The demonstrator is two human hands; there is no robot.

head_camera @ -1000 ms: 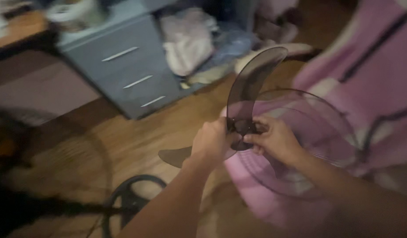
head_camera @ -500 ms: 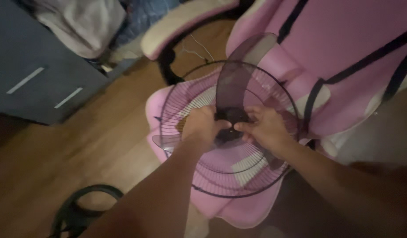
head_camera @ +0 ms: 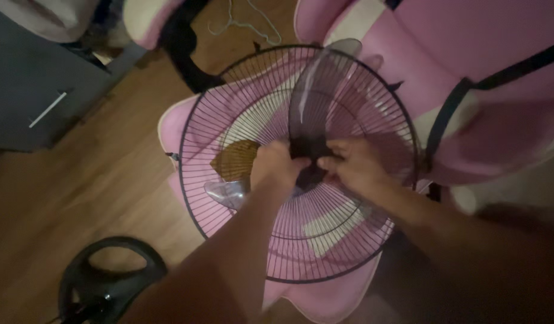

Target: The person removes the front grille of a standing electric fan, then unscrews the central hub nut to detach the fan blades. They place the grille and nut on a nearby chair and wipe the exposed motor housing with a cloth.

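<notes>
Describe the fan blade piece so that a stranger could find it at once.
Find the pink chair; a round wire fan guard lies on its seat. The fan blade piece sits at the guard's middle, held by the left hand and right hand. Only it is smoky, see-through plastic.

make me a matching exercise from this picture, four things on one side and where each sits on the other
Things:
1. translucent grey plastic fan blade
2. round black wire fan guard
3. grey drawer cabinet
4. black round fan base

Places:
A. top left, on the wooden floor
B. lying on the pink chair
C. held at its hub by both hands
D. bottom left, on the floor

Pairs: 1-C, 2-B, 3-A, 4-D
</notes>
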